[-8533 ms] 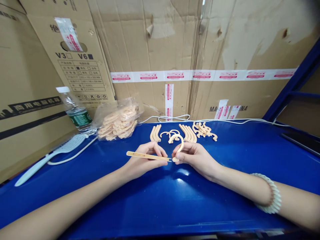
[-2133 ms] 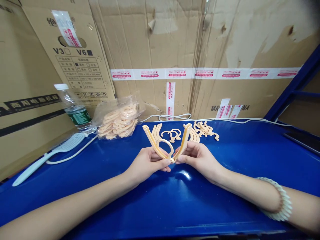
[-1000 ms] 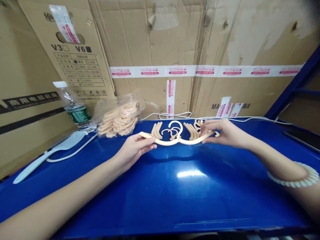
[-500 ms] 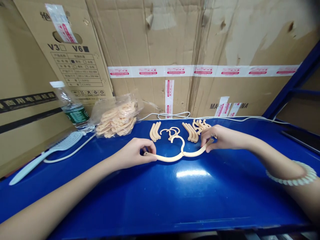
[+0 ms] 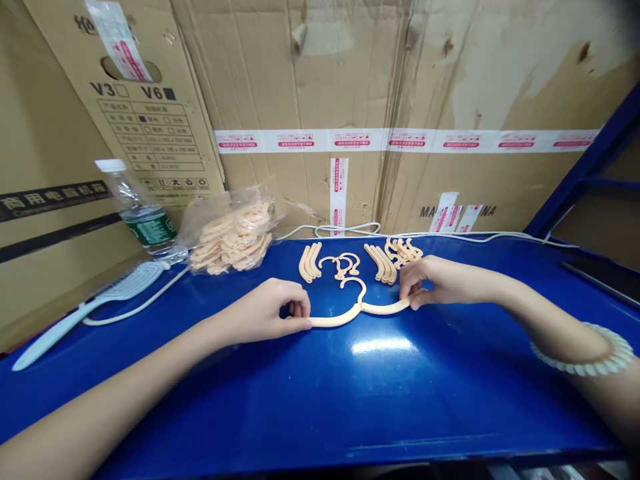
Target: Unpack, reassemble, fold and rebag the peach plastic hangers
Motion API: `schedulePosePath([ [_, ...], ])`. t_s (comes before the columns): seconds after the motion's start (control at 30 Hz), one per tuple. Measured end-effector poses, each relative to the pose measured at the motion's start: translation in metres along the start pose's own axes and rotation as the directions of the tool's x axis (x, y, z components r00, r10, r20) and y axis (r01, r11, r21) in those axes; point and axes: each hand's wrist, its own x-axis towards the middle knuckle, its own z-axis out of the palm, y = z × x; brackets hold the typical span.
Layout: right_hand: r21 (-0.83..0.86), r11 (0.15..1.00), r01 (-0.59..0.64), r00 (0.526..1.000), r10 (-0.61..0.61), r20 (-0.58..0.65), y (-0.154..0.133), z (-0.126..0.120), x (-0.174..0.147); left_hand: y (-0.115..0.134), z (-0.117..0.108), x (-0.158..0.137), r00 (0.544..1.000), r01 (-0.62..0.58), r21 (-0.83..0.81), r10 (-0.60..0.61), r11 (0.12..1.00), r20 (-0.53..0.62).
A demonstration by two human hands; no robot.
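A cream-coloured folding clothes hanger (image 5: 336,321) lies low over the blue table, its two curved arms spread and its hook (image 5: 361,291) rising from the middle joint. My left hand (image 5: 273,308) pinches the end of the left arm, hiding the tip. Fingers of my right hand (image 5: 433,283) are closed on the end of the right arm. Just behind the hanger are loose hooks (image 5: 345,265), a set of curved hanger arms (image 5: 310,263) on the left and another set of arms (image 5: 381,265) on the right. More small hooks (image 5: 403,251) lie in a heap beside my right hand.
A clear plastic bag (image 5: 233,233) full of similar parts sits at the back left. Near it are a water bottle (image 5: 150,223) and a light blue hairbrush (image 5: 95,303). A white cable (image 5: 450,235) runs along the cardboard (image 5: 280,87) behind the blue table (image 5: 320,400). A dark flat object (image 5: 607,283) lies far right.
The hanger has shifted slightly left and lower, and its hook now stands apart from the loose hooks behind. My left hand covers more of the left tip; both hands keep their hold.
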Motion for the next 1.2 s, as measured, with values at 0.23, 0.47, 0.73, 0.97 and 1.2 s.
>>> schedulePosePath([
  [0.23, 0.012, 0.997, -0.071, 0.998, 0.071, -0.003, -0.002, 0.001, 0.002, -0.003, 0.001, -0.002, 0.999, 0.026, 0.085, -0.023, 0.996, -0.035],
  [0.47, 0.009, 0.999, -0.051, 0.999, 0.051, 0.020, -0.006, -0.003, -0.004, 0.000, -0.003, -0.002, 1.000, -0.018, 0.090, 0.017, 0.996, 0.010],
  [0.73, 0.072, 0.997, 0.022, 0.999, -0.024, 0.027, -0.013, 0.006, 0.003, 0.011, -0.020, -0.007, 0.984, 0.038, 0.127, -0.060, 0.991, 0.169],
  [0.97, 0.060, 0.997, 0.039, 0.999, -0.037, -0.028, -0.018, 0.015, 0.007, 0.010, -0.028, -0.010, 0.970, 0.062, 0.146, -0.095, 0.987, 0.225],
  [1.2, 0.005, 0.998, -0.064, 0.996, 0.064, -0.068, -0.021, 0.016, 0.008, -0.005, -0.013, -0.004, 0.999, 0.014, 0.283, -0.027, 0.959, 0.041],
])
